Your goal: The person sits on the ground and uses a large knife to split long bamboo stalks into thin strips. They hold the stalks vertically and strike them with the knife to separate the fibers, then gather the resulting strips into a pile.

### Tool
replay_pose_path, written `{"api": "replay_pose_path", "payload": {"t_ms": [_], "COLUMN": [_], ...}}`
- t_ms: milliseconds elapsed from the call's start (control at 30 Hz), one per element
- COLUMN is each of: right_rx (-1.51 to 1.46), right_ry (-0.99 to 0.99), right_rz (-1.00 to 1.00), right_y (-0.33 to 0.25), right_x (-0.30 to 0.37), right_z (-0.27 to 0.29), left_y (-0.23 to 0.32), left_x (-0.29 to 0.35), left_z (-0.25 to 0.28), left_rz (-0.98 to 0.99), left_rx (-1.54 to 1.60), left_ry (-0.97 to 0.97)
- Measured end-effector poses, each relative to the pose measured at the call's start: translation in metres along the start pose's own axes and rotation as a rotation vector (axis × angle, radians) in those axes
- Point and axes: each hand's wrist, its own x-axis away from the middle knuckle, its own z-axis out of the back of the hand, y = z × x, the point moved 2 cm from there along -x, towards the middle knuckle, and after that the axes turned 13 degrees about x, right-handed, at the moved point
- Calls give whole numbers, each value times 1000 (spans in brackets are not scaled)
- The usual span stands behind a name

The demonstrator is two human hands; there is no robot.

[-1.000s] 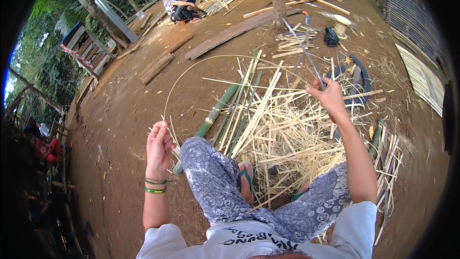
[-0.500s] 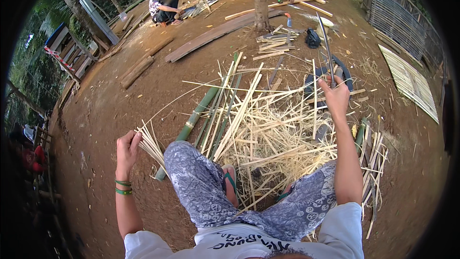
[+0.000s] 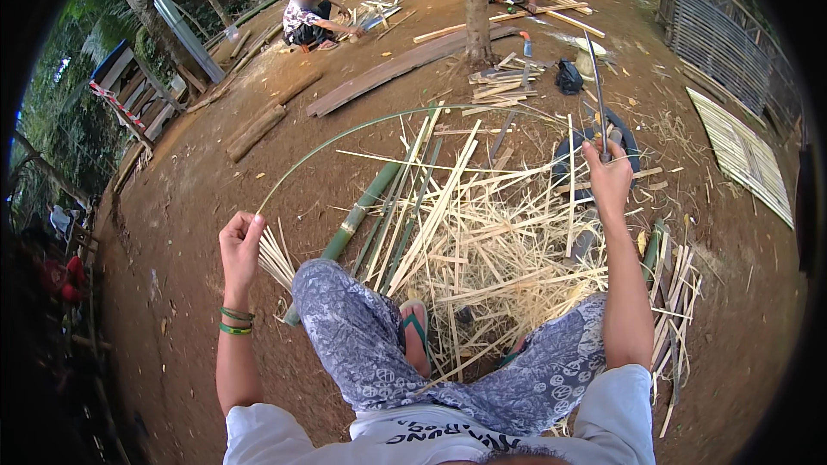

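A long thin bamboo strip [image 3: 362, 125] arcs over the dirt, its near end pinched in the left hand [image 3: 239, 244] and its far end running toward the right hand [image 3: 608, 174], which is clenched around what looks like a knife [image 3: 597, 90], blade up. Between them lies a heap of split bamboo [image 3: 482, 241]; a green culm [image 3: 355, 217] sits to its left.

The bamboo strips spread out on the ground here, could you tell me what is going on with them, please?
A person sits on bare earth over a heap of split bamboo strips. Their left hand pinches one end of a long thin strip that arcs away over the pile. Their right hand holds a knife with its blade pointing up. A green bamboo pole lies beside their knee. Farther off, another person sits working with more strips.
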Motion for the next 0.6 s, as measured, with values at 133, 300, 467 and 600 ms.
{"api": "replay_pose_path", "payload": {"t_ms": [133,300,467,600], "right_rx": [-20,29,-50,-88], "right_ry": [44,133,141,140], "right_rz": [-54,-46,-81,-81], "right_y": [-7,-1,-3,-6], "right_x": [0,-4,-3,-1], "right_z": [4,9,8,7], "left_y": [0,15,12,1], "left_x": [-2,7,11,9], "left_z": [-3,-1,15,15], "left_rz": [-93,-301,-372,-224], "left_rx": [-99,-550,-750,-599], "left_ry": [-3,-25,-42,28]}}
